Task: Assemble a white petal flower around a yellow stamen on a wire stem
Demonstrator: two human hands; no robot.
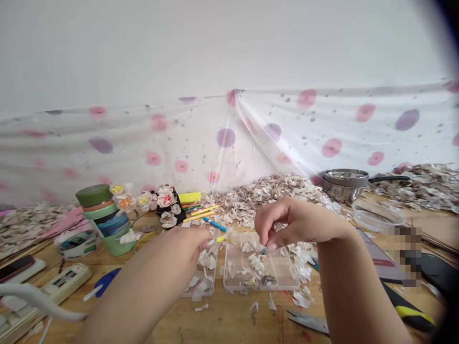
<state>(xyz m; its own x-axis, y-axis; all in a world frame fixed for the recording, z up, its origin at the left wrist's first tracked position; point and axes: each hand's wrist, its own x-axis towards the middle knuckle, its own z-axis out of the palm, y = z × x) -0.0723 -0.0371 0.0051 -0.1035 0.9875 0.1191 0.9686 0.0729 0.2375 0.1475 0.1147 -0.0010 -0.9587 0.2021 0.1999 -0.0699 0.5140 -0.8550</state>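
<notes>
My left hand [195,240] is closed in a pinch on a small yellow-tipped piece [219,239], with a pale, thin petal-like flake [232,234] beside its end. My right hand [278,224] is over the clear divided box [261,287], thumb and fingers pinched together. A tiny dark-teal spot shows at those fingertips; what it is I cannot make out. Whitish petal-like flakes [256,263] lie in the box's compartments. Partly behind my left hand is a second clear compartment [214,282] holding more flakes. A blue pen [214,223] lies just beyond my left fingertips.
Pliers [308,321] lie at front right. Flakes are heaped [247,200] along the back, near a metal bowl [344,191]. On the left stand a green cup [111,229], handmade flowers [167,198], a tape roll [77,244] and a power strip [53,289].
</notes>
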